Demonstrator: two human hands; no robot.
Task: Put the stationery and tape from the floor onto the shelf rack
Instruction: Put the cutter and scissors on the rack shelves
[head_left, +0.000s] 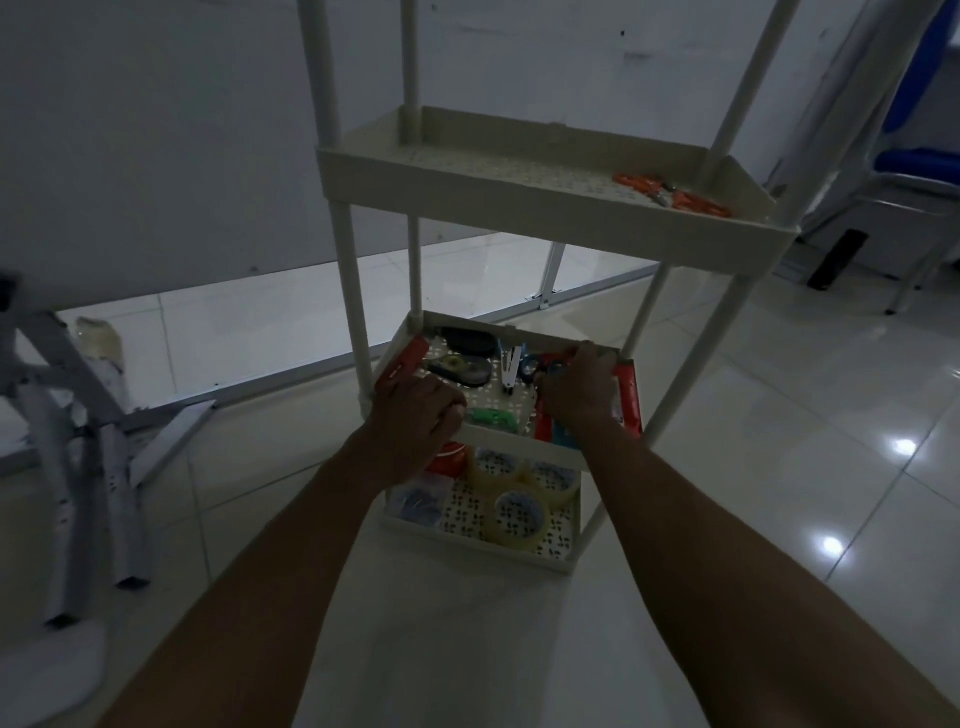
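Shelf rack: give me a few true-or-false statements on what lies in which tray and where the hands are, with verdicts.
1. The left hand and the right hand are both at the middle tray. True.
2. The clear tape rolls lie in the bottom tray. True.
3. The orange-handled tools lie in the middle tray. False: they lie in the upper tray, near its right end.
4. The green item lies on the floor. False: it lies in the middle tray, between the hands.
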